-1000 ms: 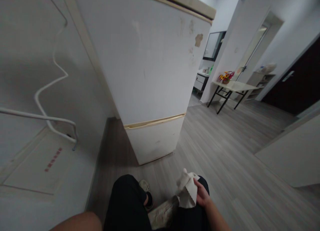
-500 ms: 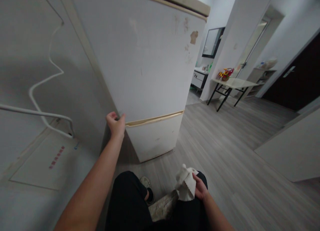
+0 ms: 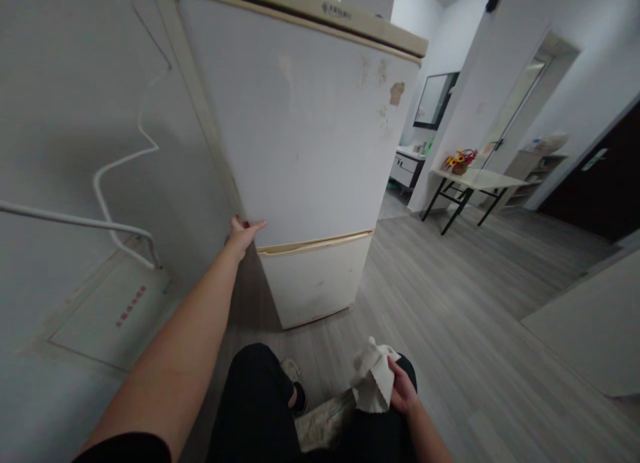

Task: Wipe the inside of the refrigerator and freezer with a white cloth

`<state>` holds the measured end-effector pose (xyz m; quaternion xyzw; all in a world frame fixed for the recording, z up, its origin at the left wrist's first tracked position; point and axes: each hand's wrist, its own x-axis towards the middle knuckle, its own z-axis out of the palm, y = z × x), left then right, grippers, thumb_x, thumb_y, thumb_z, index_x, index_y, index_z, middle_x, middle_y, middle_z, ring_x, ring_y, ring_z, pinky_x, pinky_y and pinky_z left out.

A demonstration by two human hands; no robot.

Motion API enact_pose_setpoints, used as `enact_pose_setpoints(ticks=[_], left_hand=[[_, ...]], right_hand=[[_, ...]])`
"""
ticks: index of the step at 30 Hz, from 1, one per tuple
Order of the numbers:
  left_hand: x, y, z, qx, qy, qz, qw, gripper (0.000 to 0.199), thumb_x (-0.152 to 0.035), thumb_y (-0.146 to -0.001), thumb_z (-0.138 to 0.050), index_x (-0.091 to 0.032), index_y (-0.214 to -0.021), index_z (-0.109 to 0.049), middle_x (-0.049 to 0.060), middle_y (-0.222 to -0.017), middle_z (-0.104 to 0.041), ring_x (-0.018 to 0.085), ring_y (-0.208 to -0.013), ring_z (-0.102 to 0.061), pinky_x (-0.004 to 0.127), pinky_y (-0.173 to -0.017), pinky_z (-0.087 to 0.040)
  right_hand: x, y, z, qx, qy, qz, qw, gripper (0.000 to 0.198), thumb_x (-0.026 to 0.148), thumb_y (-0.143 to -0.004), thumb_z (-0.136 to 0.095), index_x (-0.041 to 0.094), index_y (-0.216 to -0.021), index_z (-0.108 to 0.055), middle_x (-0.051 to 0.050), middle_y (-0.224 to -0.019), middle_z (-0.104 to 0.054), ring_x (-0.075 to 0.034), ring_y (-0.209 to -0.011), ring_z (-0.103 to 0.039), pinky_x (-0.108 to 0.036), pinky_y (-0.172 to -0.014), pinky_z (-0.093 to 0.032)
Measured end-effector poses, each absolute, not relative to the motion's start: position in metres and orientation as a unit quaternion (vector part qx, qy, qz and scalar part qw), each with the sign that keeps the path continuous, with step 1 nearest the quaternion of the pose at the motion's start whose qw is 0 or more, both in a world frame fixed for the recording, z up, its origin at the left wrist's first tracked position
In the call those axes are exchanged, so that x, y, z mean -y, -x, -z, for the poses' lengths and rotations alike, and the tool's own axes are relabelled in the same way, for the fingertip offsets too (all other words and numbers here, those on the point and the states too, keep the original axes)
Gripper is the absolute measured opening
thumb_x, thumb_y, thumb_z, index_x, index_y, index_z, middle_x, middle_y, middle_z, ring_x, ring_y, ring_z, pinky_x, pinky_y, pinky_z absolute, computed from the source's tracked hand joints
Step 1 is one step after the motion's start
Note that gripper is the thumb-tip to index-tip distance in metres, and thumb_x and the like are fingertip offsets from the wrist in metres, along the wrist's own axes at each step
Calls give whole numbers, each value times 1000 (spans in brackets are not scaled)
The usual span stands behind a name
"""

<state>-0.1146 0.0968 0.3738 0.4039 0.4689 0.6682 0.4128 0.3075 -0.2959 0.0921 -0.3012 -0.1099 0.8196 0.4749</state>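
A tall white refrigerator with cream trim stands before me, its upper and lower doors closed. My left hand is at the left edge of the upper door, just above the seam between the doors. Its thumb lies across the door front and its fingers go round the side, where they are partly hidden. In my right hand, resting by my right knee, is a crumpled white cloth. The cream handle strip runs along the seam, right of my left hand.
A white cable hangs along the left wall, above a wall panel with red lettering. Back right, a folding table bears a flower basket. A white panel stands at the right. My knees are close in front.
My left hand has shifted onto the edge of the upper door, its thumb now across the front. The view has tilted up and slightly left. My right hand still holds the cloth.
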Motion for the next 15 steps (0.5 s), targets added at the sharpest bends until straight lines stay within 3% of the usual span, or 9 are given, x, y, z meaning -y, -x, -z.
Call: enact_pose_setpoints(ticks=[3, 6, 9, 15], left_hand=[[-86, 115, -365, -468, -375, -665, 445, 88, -22, -58, -93, -34, -134, -49, 8, -131, -67, 27, -130, -62, 51, -110, -49], [-76, 115, -357, -445, -364, -666, 476, 64, -34, -70, -81, -39, -126, -52, 3, -139, -65, 23, -134, -59, 46, -103, -51], [-74, 115, -353, -432, -356, -667, 492, 50, -35, -69, -78, -37, -114, -56, 0, -139, -65, 23, -134, -58, 39, -95, -52], [-75, 113, -352, -426, -345, -678, 490, 46, -30, -66, -80, -34, -106, -58, -2, -132, -68, 24, -130, -59, 36, -90, -49]], right_hand=[[295, -308, -88, 91, 302, -823, 473, 55, 58, -82, -80, 12, -111, -74, -20, -119, -77, -36, -131, -66, -55, -120, -44], [293, -307, -83, 64, 300, -824, 477, 47, 53, -82, -80, 13, -106, -75, -19, -116, -78, -35, -132, -66, -54, -120, -44], [291, -305, -81, 55, 304, -824, 474, 44, 52, -83, -79, 14, -105, -75, -19, -116, -78, -35, -132, -66, -55, -119, -44], [292, -305, -87, 91, 315, -822, 465, 47, 54, -81, -80, 14, -106, -75, -20, -119, -77, -37, -133, -65, -58, -120, -43]])
